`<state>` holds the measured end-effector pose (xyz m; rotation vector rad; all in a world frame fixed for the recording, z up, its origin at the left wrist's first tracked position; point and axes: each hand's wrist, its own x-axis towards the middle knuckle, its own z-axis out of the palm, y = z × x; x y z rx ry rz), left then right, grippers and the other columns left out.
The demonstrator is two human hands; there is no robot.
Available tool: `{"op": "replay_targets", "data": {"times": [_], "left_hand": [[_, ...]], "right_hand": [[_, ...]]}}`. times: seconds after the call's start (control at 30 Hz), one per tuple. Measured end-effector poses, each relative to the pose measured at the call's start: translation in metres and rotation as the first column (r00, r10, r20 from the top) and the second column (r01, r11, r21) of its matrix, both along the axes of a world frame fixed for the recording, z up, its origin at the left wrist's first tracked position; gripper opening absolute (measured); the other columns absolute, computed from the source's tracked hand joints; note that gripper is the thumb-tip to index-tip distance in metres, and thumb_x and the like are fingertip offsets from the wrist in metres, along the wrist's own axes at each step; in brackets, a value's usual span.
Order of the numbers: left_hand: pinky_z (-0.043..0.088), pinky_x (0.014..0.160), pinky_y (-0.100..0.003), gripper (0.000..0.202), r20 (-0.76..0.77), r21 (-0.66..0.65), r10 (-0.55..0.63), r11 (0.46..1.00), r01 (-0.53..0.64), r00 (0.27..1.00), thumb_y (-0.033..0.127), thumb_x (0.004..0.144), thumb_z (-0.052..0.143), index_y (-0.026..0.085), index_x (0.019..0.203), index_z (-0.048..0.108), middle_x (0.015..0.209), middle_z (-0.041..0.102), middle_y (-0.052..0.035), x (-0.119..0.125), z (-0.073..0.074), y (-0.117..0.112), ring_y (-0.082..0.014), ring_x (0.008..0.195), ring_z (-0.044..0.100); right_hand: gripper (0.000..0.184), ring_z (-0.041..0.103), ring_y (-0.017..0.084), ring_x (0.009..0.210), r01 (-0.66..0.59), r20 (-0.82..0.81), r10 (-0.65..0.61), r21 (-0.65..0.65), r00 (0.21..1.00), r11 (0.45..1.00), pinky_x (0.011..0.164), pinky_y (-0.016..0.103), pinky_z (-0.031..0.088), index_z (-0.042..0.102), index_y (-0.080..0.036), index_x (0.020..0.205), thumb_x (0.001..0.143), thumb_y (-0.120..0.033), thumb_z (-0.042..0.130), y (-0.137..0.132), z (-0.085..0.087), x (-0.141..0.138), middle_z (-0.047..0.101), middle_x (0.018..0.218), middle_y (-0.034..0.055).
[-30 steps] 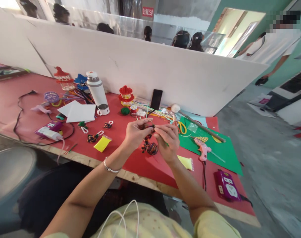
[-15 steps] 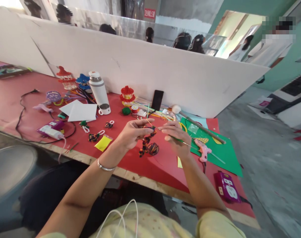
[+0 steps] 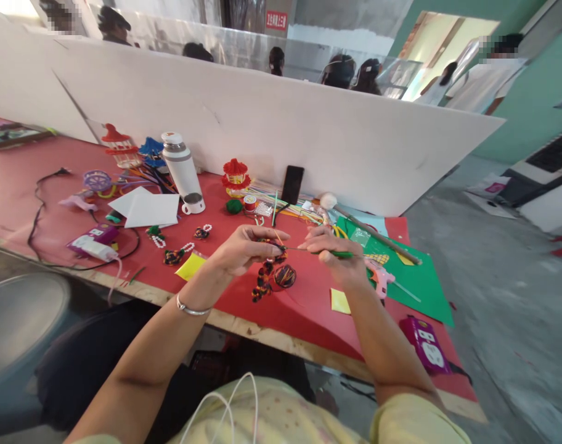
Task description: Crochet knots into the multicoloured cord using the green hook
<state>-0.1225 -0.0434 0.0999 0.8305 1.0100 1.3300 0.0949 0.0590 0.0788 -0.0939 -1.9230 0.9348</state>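
Note:
Between the thumb and fingers of my left hand (image 3: pixel 246 250) is a dark multicoloured crochet strip (image 3: pixel 264 280), its lower end hanging over the red tabletop. A strand of yarn runs up over the left fingers. My right hand (image 3: pixel 336 253) grips a crochet hook (image 3: pixel 339 253) with a green handle, and its thin metal shaft points left and reaches the crochet piece at the left fingertips. Exactly how the tip sits in the stitches is too small to tell. Just beside the hanging strip lies a ball of multicoloured yarn (image 3: pixel 285 277).
A white thermos (image 3: pixel 183 166), a phone (image 3: pixel 293 185) and small red-roofed lantern models stand along the white partition (image 3: pixel 262 117). A pink glue gun (image 3: pixel 379 277) lies by green sheets (image 3: pixel 424 287) at right, near a purple power strip (image 3: pixel 426 345). Small crocheted pieces with beads lie at left.
The right hand has turned, so the hook now lies nearly level instead of slanting down to the right. The crochet strip has shifted slightly left and down with my left hand.

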Motion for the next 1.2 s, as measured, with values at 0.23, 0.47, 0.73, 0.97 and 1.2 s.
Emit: {"op": "replay_targets", "data": {"times": [0.23, 0.47, 0.73, 0.97, 1.2], "left_hand": [[0.05, 0.059, -0.022, 0.051, -0.102, 0.242, 0.448, 0.877, -0.415, 0.888, 0.017, 0.061, 0.088, 0.016, 0.111, 0.084, 0.066, 0.068, 0.0044, 0.04, -0.016, 0.011, -0.0092, 0.059, 0.059], [0.047, 0.052, -0.021, 0.042, 0.225, -0.034, 0.13, 0.991, -0.126, 0.966, 0.019, 0.053, 0.098, 0.013, 0.092, 0.085, 0.076, 0.077, -0.0059, 0.022, -0.017, 0.009, -0.0111, 0.059, 0.066], [0.05, 0.055, -0.02, 0.037, 0.078, -0.035, 0.056, 0.998, -0.053, 0.995, 0.013, 0.057, 0.096, 0.016, 0.093, 0.087, 0.074, 0.078, -0.0062, -0.003, -0.004, 0.0, -0.0118, 0.061, 0.069], [0.044, 0.048, -0.018, 0.034, 0.013, -0.036, -0.045, 0.998, 0.046, 0.999, 0.012, 0.055, 0.093, 0.014, 0.089, 0.087, 0.069, 0.076, -0.006, -0.011, -0.001, 0.0, -0.0099, 0.054, 0.064], [0.053, 0.061, -0.022, 0.049, 0.067, 0.088, 0.014, 0.996, -0.02, 0.998, 0.012, 0.054, 0.094, 0.012, 0.102, 0.086, 0.064, 0.072, -0.0018, 0.017, -0.011, 0.006, -0.0113, 0.059, 0.066]], "right_hand": [[0.028, 0.071, 0.026, 0.108, 0.469, -0.144, -0.446, 0.236, 0.883, 0.851, 0.1, 0.051, 0.057, 0.078, -0.04, 0.12, 0.094, -0.03, 0.076, -0.019, -0.037, -0.03, 0.084, 0.113, 0.0016], [0.033, 0.068, 0.028, 0.11, 0.488, -0.254, -0.418, 0.389, 0.872, 0.781, 0.1, 0.055, 0.055, 0.073, -0.047, 0.126, 0.095, -0.038, 0.073, -0.007, -0.038, -0.03, 0.084, 0.113, -0.0015], [0.025, 0.072, 0.027, 0.107, 0.164, -0.044, -0.158, 0.338, 0.986, 0.927, 0.099, 0.054, 0.057, 0.078, -0.042, 0.118, 0.094, -0.046, 0.073, 0.009, -0.006, -0.003, 0.086, 0.11, -0.0006], [0.02, 0.072, 0.025, 0.105, 0.011, 0.074, -0.034, 0.287, 0.997, 0.958, 0.098, 0.05, 0.058, 0.083, -0.036, 0.109, 0.092, -0.044, 0.076, 0.01, 0.015, 0.012, 0.087, 0.103, 0.0011], [0.022, 0.075, 0.025, 0.103, -0.028, -0.064, 0.02, -0.121, 0.998, 0.992, 0.1, 0.053, 0.06, 0.082, -0.036, 0.105, 0.098, -0.05, 0.067, -0.002, -0.02, -0.008, 0.086, 0.1, 0.0016]]}}
